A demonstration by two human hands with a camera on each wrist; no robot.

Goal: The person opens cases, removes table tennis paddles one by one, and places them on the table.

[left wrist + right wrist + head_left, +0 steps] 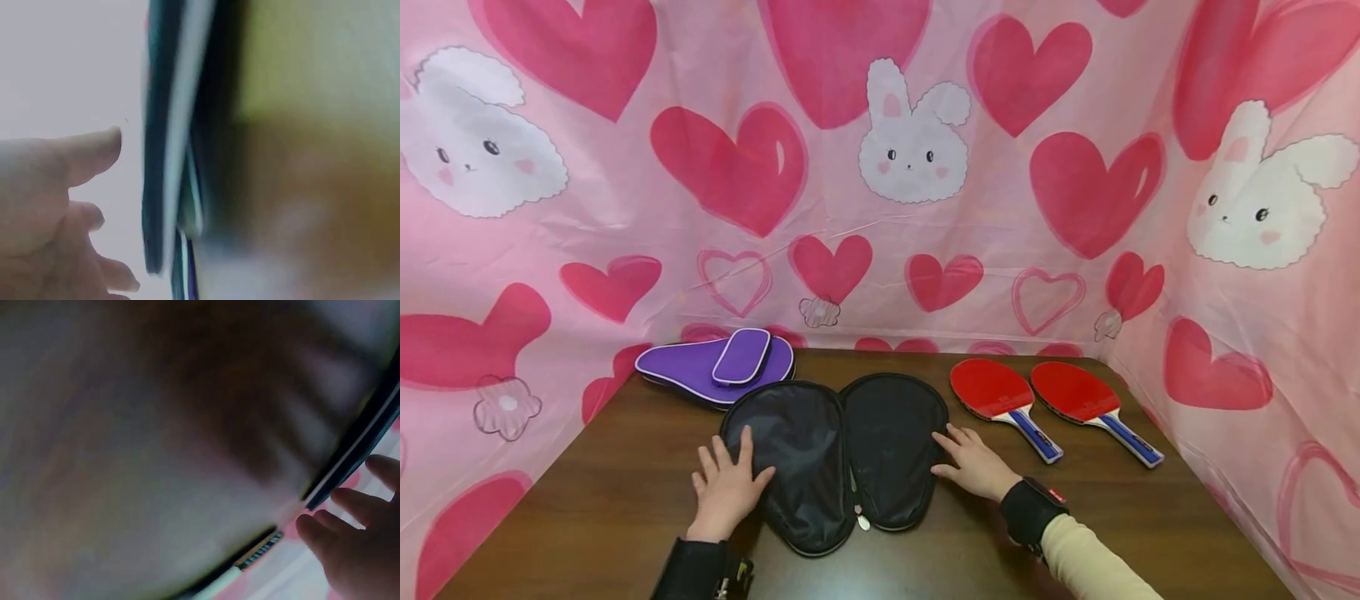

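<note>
In the head view I saw the black case [808, 467] lying unfolded on the brown table [587, 500], its two halves side by side between the hands, with the zip pull [863, 522] at the near end of the middle seam. I judged it to be light, with flexible walls and a smooth, slightly slippery cover, and not fragile. The best hold, in my opinion, was at the outer rims, one for each hand, because the flat middle offered little to pinch. The left hand [726, 492] had its fingers spread wide beside the left half; the right hand [977, 467] had its fingers loosely apart at the edge of the right half. Neither one was gripping anything. Behind the case lay a purple case [685, 367], and to the right lay one red paddle [992, 388] and another red paddle [1075, 392].

In the left wrist view I could see the thumb standing away from the other fingers, near a dark rim but with a visible gap to it.

In the right wrist view the fingertips came right up to the dark rim; whether they really touched it, I could not tell.
</note>
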